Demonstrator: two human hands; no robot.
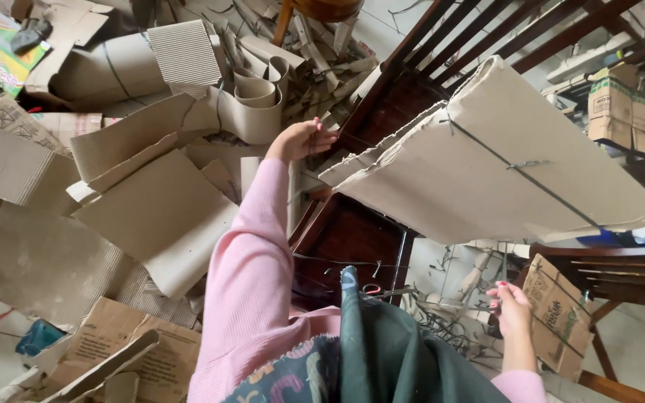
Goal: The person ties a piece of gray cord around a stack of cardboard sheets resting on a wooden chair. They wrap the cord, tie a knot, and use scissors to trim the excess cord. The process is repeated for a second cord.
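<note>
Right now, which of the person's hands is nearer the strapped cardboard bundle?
Left. The left hand is right beside the end of the strapped cardboard bundle; the right hand hangs apart, below it.

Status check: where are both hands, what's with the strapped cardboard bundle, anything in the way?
Left hand open, at bundle's near edge. Right hand low, apart, holding nothing visible. Strapped cardboard bundle lies across dark wooden chair. Loose cardboard scraps piled left.

A thick bundle of corrugated cardboard sheets, pale brown and bound by a thin dark strap, lies slanted across the seat of a dark wooden chair, its ragged near edge overhanging the seat. A narrow cardboard strip stands upright at the seat's left edge.
</note>
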